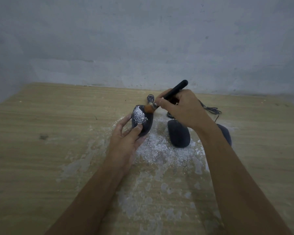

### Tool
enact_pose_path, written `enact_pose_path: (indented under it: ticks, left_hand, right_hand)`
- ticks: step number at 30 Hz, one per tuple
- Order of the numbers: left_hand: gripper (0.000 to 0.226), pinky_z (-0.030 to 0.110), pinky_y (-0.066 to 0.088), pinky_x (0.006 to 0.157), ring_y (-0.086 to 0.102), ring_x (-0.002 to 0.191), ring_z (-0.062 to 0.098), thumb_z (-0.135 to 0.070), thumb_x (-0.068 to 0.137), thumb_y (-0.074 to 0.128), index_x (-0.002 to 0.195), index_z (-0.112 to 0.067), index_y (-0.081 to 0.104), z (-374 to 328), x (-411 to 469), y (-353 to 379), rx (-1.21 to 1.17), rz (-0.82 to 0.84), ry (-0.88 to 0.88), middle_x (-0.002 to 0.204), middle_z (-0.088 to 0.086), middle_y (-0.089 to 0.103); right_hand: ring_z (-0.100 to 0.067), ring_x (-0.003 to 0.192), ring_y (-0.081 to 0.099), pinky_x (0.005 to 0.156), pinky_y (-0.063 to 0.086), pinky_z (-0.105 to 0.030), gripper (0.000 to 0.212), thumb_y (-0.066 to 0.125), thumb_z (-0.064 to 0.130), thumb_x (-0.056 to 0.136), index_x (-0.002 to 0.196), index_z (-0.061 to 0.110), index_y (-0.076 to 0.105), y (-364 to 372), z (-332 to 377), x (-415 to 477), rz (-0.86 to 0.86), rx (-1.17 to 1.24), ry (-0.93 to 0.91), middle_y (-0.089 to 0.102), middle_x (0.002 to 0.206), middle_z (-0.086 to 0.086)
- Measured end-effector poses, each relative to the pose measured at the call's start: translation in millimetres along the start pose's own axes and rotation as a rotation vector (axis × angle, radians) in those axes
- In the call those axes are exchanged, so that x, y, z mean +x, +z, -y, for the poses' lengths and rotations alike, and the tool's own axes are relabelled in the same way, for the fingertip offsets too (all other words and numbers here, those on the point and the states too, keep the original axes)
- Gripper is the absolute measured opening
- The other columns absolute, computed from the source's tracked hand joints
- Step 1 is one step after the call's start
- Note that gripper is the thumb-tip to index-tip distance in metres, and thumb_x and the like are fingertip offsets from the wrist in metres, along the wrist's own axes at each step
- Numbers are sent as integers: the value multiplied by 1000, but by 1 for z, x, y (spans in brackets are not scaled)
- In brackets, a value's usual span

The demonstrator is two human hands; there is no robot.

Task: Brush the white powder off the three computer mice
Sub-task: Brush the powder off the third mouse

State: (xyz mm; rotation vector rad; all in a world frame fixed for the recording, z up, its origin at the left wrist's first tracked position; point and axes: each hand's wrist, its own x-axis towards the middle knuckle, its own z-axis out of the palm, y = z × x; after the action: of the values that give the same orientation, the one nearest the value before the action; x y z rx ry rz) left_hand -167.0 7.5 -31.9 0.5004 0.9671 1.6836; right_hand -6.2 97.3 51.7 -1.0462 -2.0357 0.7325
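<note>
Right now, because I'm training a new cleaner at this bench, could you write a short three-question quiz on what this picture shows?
1. True or false: the held mouse in the left hand is free of powder.
2. Which hand holds the brush? A) left B) right
3. How many mice lie on the table, unheld?

Key
1. False: white powder covers its top.
2. B, the right hand.
3. Two: the middle mouse and the right mouse.
</note>
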Motion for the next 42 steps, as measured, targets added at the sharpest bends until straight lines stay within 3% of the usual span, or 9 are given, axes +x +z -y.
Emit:
enact_pose_path:
  ticks: [7, 10, 13, 18, 25, 28, 32, 37, 42]
  left_hand:
    - [43, 40, 61, 87, 77, 94, 25, 8, 92, 60, 126, -18, 58, -1, 3, 1, -14, 6, -5, 93, 10, 80]
    - [42, 41, 61, 87, 76, 98, 29, 8, 91, 61, 124, -18, 59, -2, 1, 0, -44, 17, -4, 102, 16, 78]
    - [43, 39, 62, 84, 76, 97, 27, 7, 91, 61, 128, -16, 58, -3, 1, 0, -55, 16, 2, 101, 15, 78]
    - [44, 29, 62, 71, 77, 91, 22, 6, 93, 59, 132, -13, 55, -6, -2, 2, -86, 14, -10, 94, 12, 79]
    - [43, 26, 61, 68, 77, 87, 20, 6, 92, 60, 132, -10, 56, -9, -5, 6, -99, -11, -17, 98, 13, 77]
    - [42, 25, 61, 65, 78, 83, 21, 8, 92, 59, 129, -12, 57, -9, -4, 5, -97, -7, -20, 90, 11, 79]
    - [42, 35, 64, 76, 77, 90, 25, 8, 91, 61, 126, -15, 57, -7, -2, 1, -73, -15, -14, 96, 17, 78]
    - [44, 32, 62, 74, 76, 96, 27, 12, 90, 60, 119, -20, 60, -4, -1, 1, -41, -28, -10, 113, 27, 70]
    - [46, 36, 62, 81, 75, 101, 29, 12, 89, 62, 120, -22, 60, 0, 0, -1, -3, -15, -20, 117, 25, 69]
  right_hand:
    - [-16, 59, 57, 57, 46, -33, 12, 71, 27, 94, 92, 18, 79, -3, 1, -1, 33, 31, -4, 71, 71, -6]
    - [-2, 56, 56, 56, 46, -20, 10, 74, 28, 91, 89, 20, 79, -4, 0, -2, 162, 1, 12, 68, 67, 7]
    - [0, 59, 57, 58, 49, -22, 10, 71, 25, 93, 90, 19, 78, -3, -1, 0, 92, 75, -2, 67, 64, 14]
    - [-17, 69, 70, 61, 54, -30, 9, 75, 26, 91, 86, 19, 80, -2, 2, -4, 234, 62, 26, 75, 74, -3]
    - [-3, 43, 44, 45, 36, -17, 15, 70, 27, 94, 93, 14, 79, 1, -6, 2, -186, 28, 56, 58, 59, 0]
    - [-8, 52, 57, 53, 46, -25, 9, 72, 22, 92, 86, 20, 79, -2, -2, -3, 60, 62, 21, 67, 61, 5]
    - [-29, 85, 71, 81, 57, -44, 9, 76, 28, 89, 89, 20, 80, -1, 2, -5, 299, 13, 40, 76, 84, -12]
    - [-12, 58, 55, 56, 47, -31, 13, 74, 28, 92, 91, 17, 80, 6, -4, -1, 61, 121, 42, 68, 69, -12]
    - [-4, 45, 44, 48, 37, -23, 11, 70, 25, 93, 90, 18, 79, 11, -11, 5, -240, 134, 62, 56, 54, 11]
